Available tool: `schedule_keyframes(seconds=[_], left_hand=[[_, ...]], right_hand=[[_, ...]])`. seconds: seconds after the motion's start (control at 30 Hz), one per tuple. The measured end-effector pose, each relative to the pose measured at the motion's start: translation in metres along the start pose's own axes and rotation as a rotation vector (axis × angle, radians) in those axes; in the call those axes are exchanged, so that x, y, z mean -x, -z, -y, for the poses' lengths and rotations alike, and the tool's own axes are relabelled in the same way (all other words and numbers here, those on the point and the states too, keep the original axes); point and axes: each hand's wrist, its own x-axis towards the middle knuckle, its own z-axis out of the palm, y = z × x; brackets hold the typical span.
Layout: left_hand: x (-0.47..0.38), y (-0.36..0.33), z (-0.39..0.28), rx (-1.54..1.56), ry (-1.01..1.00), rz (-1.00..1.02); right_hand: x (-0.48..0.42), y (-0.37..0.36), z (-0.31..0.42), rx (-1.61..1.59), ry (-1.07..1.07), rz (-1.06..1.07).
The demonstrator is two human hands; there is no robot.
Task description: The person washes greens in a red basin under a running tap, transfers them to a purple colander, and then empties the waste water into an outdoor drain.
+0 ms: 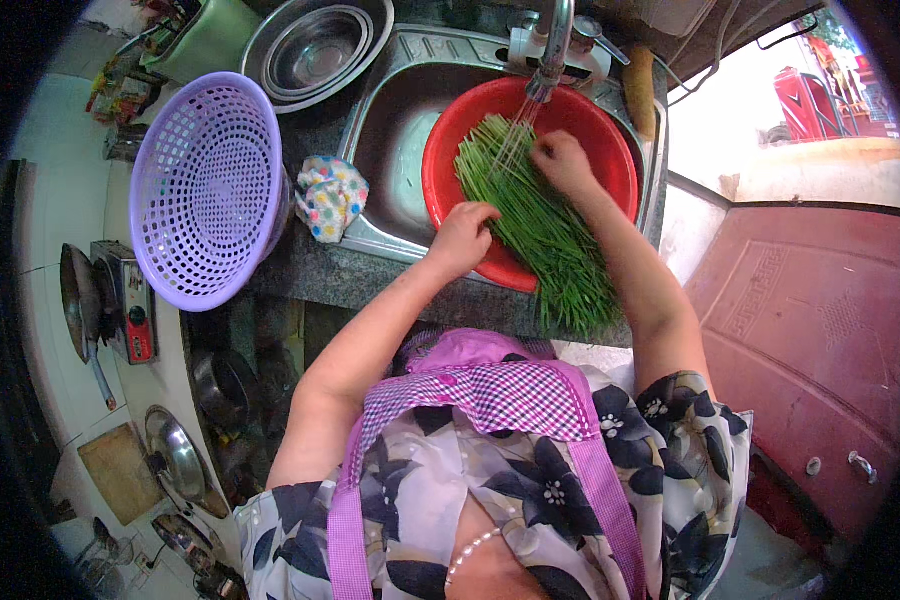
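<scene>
A large bunch of long green leafy stalks, like chives [544, 232], lies across a red plastic basin [622, 142] in the steel sink, its leafy ends hanging over the near rim. Water streams from the faucet [551, 67] onto the paler stalk ends. My left hand [465, 236] is at the bunch's left edge, fingers curled; whether it grips any stalks is hard to tell. Over the right side of the bunch is my right hand [562, 161], its fingers bent near the stream, and its grip cannot be made out.
Left of the steel sink [397, 157] lies a dotted cloth [331, 196]. A purple plastic colander [206, 191] stands farther left, with nested steel bowls [319, 52] behind it. A brown cylindrical object [639, 94] is at the sink's back right. A red door [810, 322] stands at the right.
</scene>
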Motion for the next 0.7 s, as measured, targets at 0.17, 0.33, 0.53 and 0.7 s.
schedule_keyframes(seconds=[0.17, 0.33, 0.53, 0.7], left_hand=[[-0.025, 0.003, -0.015, 1.003, 0.598, -0.167], [-0.042, -0.035, 0.013, 1.546, 0.862, 0.010], [-0.052, -0.040, -0.032, 1.797, 0.911, 0.039], [-0.037, -0.044, -0.037, 1.870, 0.643, -0.054]], right_hand=[[-0.005, 0.003, -0.057, -0.164, -0.290, 0.151], [0.021, -0.013, -0.040, -0.278, -0.645, 0.438], [0.044, 0.013, 0.033, -1.023, -0.794, 0.546], [0.030, 0.073, 0.038, -0.998, -0.633, 0.604]])
